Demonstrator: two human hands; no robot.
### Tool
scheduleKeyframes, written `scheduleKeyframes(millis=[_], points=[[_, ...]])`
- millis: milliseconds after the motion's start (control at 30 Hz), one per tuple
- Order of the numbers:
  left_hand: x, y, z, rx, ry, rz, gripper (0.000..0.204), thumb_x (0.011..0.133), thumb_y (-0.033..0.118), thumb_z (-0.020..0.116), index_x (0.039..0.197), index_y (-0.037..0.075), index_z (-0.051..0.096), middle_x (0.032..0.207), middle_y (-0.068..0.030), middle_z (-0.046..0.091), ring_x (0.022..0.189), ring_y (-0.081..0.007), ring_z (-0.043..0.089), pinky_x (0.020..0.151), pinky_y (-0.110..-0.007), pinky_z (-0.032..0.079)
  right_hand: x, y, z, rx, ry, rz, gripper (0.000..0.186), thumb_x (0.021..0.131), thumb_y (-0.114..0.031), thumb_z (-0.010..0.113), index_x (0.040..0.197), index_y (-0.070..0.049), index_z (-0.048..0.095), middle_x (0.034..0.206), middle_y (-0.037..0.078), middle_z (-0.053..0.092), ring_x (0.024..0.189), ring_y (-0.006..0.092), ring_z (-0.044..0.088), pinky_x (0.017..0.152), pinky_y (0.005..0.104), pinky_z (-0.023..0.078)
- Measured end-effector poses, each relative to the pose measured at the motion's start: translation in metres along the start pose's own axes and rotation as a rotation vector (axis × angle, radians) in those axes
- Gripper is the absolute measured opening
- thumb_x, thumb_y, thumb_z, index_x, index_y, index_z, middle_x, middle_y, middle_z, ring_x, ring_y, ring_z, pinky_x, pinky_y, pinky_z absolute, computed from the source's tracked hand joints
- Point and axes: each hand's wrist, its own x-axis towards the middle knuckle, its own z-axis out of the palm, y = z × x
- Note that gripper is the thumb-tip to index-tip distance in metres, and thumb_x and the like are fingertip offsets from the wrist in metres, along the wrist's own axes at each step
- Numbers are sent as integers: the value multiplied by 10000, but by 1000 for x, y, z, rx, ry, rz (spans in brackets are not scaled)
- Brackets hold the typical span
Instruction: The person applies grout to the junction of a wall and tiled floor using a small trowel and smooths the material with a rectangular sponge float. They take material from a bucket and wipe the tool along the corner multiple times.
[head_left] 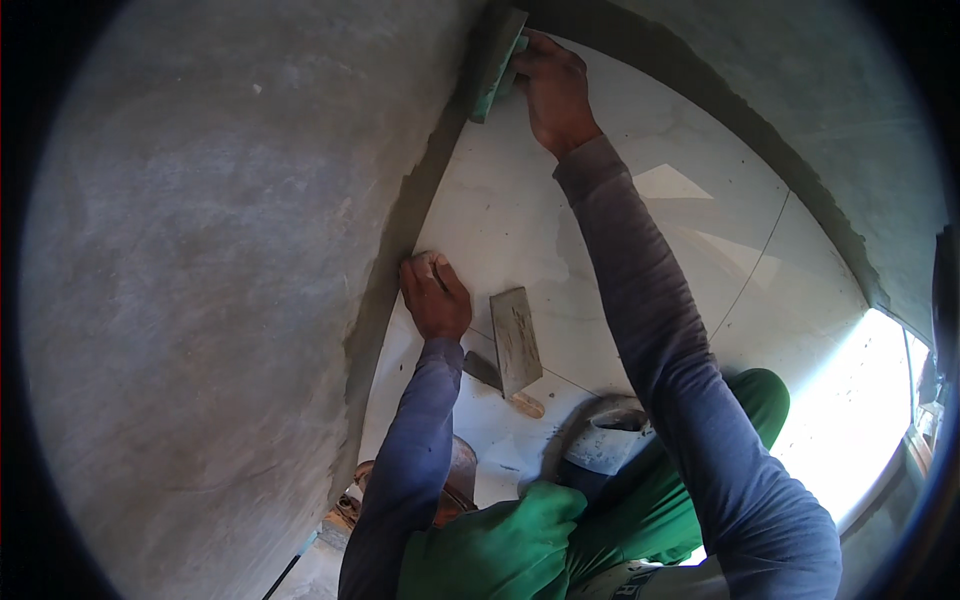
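My right hand [553, 85] grips a flat tool with a green back [497, 75], pressed along the dark cement band [395, 240] at the foot of the left wall, near the far corner. My left hand [434, 295] is closed, its fingers curled against the same band lower down; what they hold, if anything, is hidden. Just right of that hand, on the white tiled floor [640, 300], lies a grey mortar-smeared trowel [515, 340] with a wooden handle.
Grey walls rise left [200, 250] and right [820, 120]. A bucket [615, 425] stands by my green-clad knee [755, 400]. A brown container [455, 470] is partly hidden behind my left forearm. Bright light comes through an opening [850, 400] at the right.
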Motion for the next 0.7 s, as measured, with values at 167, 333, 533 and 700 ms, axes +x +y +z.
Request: scheduleKeyframes(millis=[167, 333, 533, 700], points=[[0, 10, 10, -38, 22, 33, 234, 1028, 242, 510, 1017, 22, 591, 1031, -196, 571, 1006, -420, 573, 900, -527, 455, 6, 10, 3, -80, 152, -38, 324, 924, -31, 613, 1232, 28, 694, 1046, 64, 708, 917, 118, 620, 820, 267, 497], [-2, -2, -7, 0, 15, 23, 288, 1049, 220, 488, 1028, -49, 590, 1014, -246, 567, 968, -459, 574, 855, -532, 459, -49, -5, 46, -396, 106, -236, 310, 951, -74, 618, 1237, 12, 700, 970, 20, 693, 788, 75, 561, 717, 236, 474], [0, 5, 3, -1, 28, 41, 212, 1021, 225, 517, 1007, 23, 581, 1018, -190, 571, 980, -420, 576, 880, -530, 454, -3, 6, -27, -286, 105, -220, 307, 963, -119, 639, 1241, -10, 711, 971, 11, 702, 798, 65, 572, 710, 230, 478], [2, 16, 10, -51, -7, 32, 223, 1022, 230, 516, 1009, 17, 581, 1018, -190, 567, 983, -420, 573, 882, -527, 451, 34, 7, -37, -255, 12, -221, 315, 987, -92, 583, 1277, -1, 665, 1147, 68, 655, 1013, 169, 566, 906, 325, 462]])
